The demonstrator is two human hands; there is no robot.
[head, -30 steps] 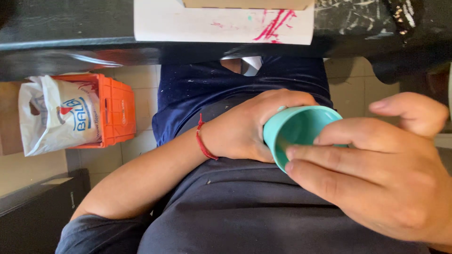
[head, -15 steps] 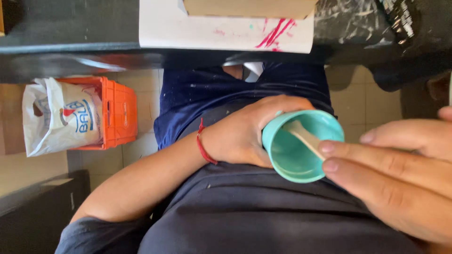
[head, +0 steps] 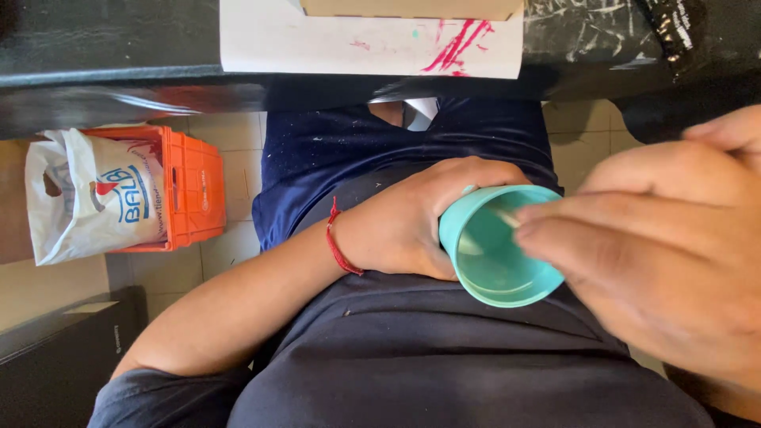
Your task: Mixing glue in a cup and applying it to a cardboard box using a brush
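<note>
Left hand [head: 404, 226] grip around teal cup [head: 495, 250]; right hand [head: 658, 238] grip unclear; tiled floor [head: 230, 158].

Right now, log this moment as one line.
left hand: grips teal cup | right hand: fingers at cup mouth, thin pale stick inside | cup: tilted over lap

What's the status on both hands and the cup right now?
Left hand wrapped round teal cup, cup tipped on the lap. Right hand at the rim, fingers over the mouth. Pale stick inside, partly hidden.
</note>
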